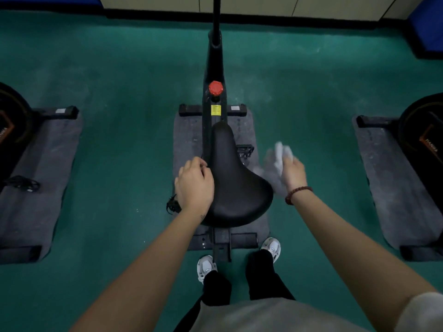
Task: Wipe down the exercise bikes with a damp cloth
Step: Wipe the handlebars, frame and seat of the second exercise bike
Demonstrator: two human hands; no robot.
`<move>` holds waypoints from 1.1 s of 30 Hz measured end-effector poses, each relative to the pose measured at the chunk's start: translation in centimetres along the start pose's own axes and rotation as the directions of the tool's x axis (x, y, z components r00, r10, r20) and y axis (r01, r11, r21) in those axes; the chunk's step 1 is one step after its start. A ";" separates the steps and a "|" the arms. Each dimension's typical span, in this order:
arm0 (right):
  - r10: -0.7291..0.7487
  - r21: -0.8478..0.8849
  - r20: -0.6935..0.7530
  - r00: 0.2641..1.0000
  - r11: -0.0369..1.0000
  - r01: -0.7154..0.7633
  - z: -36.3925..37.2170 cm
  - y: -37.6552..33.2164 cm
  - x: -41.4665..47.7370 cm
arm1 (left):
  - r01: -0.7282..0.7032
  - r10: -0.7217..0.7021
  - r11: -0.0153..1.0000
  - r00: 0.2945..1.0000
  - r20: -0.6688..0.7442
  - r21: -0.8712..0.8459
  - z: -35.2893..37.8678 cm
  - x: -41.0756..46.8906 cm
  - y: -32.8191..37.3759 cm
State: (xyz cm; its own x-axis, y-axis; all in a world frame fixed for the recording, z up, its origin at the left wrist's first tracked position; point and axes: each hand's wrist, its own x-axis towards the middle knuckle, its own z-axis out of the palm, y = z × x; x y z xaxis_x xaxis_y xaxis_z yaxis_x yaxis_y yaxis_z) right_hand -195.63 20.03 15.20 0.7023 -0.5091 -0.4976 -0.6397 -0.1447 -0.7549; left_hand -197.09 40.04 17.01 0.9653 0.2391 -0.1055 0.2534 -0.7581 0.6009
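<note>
Black saddle (237,185) of the middle exercise bike (214,68) is sitting dead centre. Your left hand (195,184) is curling round its nine o'clock edge. At three o'clock, just beside it, your right hand (294,174) is gripping a blurred white cloth (282,153).

Yellow sticker (216,110) on bike frame (214,65): txt illegible. R flywheel logo (430,146): too blurred.

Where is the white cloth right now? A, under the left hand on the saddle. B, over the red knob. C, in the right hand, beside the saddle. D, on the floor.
C: the right hand grips the white cloth to the right of the saddle, while the left hand holds the saddle's left edge.
</note>
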 end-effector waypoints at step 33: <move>-0.612 -0.403 0.648 0.453 0.229 0.886 9.9 -8.3 0.0 | 0.046 -0.127 0.899 0.979 -0.158 -0.436 -0.2 -0.6 -1.1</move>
State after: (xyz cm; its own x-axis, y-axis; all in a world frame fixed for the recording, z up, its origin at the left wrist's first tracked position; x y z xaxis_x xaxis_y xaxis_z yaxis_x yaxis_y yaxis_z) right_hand -187.20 29.61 17.24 0.9123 0.4076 -0.0399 0.3499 -0.8264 -0.4412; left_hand -197.98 40.82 16.59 0.9030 0.4261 -0.0546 0.2446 -0.4056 0.8807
